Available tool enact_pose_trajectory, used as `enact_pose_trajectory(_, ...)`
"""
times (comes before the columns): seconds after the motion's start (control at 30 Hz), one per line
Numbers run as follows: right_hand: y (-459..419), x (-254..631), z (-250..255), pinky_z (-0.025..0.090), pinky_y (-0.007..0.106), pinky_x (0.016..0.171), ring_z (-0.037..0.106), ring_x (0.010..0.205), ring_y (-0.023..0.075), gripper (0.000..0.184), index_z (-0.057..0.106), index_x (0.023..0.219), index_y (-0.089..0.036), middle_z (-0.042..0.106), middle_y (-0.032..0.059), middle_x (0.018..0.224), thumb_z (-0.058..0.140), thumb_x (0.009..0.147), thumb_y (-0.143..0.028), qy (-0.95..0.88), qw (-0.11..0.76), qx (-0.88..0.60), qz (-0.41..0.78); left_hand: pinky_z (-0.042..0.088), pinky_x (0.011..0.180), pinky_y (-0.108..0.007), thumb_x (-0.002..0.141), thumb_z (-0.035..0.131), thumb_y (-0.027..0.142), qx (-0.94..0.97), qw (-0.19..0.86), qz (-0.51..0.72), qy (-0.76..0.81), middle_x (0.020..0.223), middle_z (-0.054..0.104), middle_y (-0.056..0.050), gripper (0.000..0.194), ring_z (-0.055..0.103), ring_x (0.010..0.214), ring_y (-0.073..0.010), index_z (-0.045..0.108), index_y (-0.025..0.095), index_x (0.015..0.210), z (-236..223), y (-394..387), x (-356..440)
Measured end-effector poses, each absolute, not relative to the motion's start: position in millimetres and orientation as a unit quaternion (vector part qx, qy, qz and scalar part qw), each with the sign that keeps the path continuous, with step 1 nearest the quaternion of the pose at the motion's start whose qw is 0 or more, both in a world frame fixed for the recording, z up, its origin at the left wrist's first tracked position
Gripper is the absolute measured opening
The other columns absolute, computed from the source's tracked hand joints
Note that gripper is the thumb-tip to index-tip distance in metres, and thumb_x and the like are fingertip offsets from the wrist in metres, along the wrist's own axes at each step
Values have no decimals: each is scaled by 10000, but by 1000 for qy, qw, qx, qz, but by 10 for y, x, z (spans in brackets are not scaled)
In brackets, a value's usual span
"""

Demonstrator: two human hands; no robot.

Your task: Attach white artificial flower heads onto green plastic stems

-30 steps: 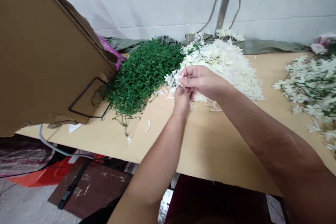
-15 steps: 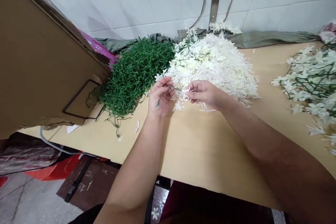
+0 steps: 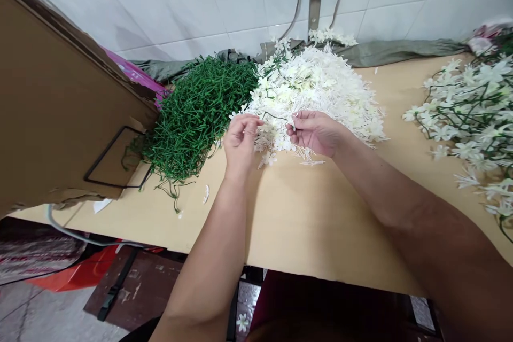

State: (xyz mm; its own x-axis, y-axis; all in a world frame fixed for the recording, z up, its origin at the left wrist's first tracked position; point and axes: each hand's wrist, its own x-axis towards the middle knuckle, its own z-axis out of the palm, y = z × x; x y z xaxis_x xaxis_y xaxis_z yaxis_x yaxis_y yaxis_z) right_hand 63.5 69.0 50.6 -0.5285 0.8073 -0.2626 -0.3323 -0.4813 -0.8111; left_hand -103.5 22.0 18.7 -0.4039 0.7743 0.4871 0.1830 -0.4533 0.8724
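My left hand (image 3: 239, 141) is closed in a pinch on a thin green stem (image 3: 274, 116) that arches over to my right hand. My right hand (image 3: 315, 132) pinches a small white flower at the stem's other end. Both hands hover at the near edge of a heap of loose white artificial flowers (image 3: 320, 88) on a tan table (image 3: 312, 214). A pile of bare green plastic stems (image 3: 196, 112) lies just left of my left hand.
A large cardboard box (image 3: 60, 107) stands at the table's left end. Finished stems with white flowers (image 3: 473, 112) lie at the right. Grey-green cloth (image 3: 396, 51) runs along the tiled wall. A few petals lie near the front left edge.
My hands have drawn apart from a tight clasp, the left now pinching the stem and the right a flower. The view has shifted slightly, with the piles sitting a bit higher and to the left.
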Motion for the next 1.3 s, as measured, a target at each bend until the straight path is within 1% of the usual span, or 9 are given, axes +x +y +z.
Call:
enact_pose_trajectory(0.17,678,639,509,429,227,620,523,653,89,226,513,641,-154,542,15,650,603,792,-12,-368,354,-320,798,374,498,-191,872,642,282,380,293,734,481,628,569,15,188,474,538,-75,675,203,704,243,233,-1078)
enact_pose_trajectory(0.23,667,644,513,434,224,618,524,665,89,219,512,649,-161,542,13,664,618,770,-14,-366,362,-313,798,399,519,-172,811,679,153,389,305,719,488,632,582,25,100,497,553,-67,691,209,729,239,246,-1086)
enact_pose_trajectory(0.37,655,658,530,451,217,621,539,685,88,227,496,651,-171,560,15,701,649,727,-21,-356,378,-303,799,487,651,-182,705,656,-11,441,340,679,479,732,675,15,255,591,663,-80,728,217,793,215,259,-1070)
enact_pose_trajectory(0.53,652,644,550,446,185,583,557,660,80,226,499,638,-160,570,23,669,586,767,4,-337,379,-326,798,515,697,-204,685,789,152,462,309,728,402,826,704,-2,274,648,790,-116,753,253,938,215,231,-1058)
enact_pose_trajectory(0.77,664,657,481,478,209,570,574,617,91,230,533,625,-153,619,34,657,623,783,-12,-378,327,-310,809,452,538,-145,834,700,289,348,322,758,447,641,626,15,82,537,568,-61,717,214,807,307,212,-1130)
enact_pose_trajectory(0.93,547,574,385,561,287,708,669,735,134,178,579,682,-142,699,52,783,715,726,-35,-396,257,-279,836,456,520,-135,903,613,401,257,342,811,399,685,599,13,226,524,584,-60,638,238,748,442,186,-1287)
enact_pose_trajectory(1.07,414,412,223,537,284,865,667,752,101,172,606,700,-129,691,18,743,771,700,-79,-428,227,-229,844,459,530,-145,947,545,379,260,415,789,372,588,491,21,324,493,564,-66,584,222,666,535,86,-1296)
enact_pose_trajectory(1.2,423,324,56,489,202,721,603,652,66,211,600,703,-142,664,-19,671,808,670,-130,-450,250,-235,824,382,443,-189,772,748,455,375,483,699,370,427,310,57,356,338,425,-69,587,208,572,520,-10,-1212)
enact_pose_trajectory(1.3,521,374,69,463,201,660,571,615,71,231,589,689,-151,639,-32,635,817,655,-149,-443,315,-242,804,380,458,-217,537,881,510,485,528,583,382,419,429,36,400,407,441,-81,649,184,559,428,-10,-1139)
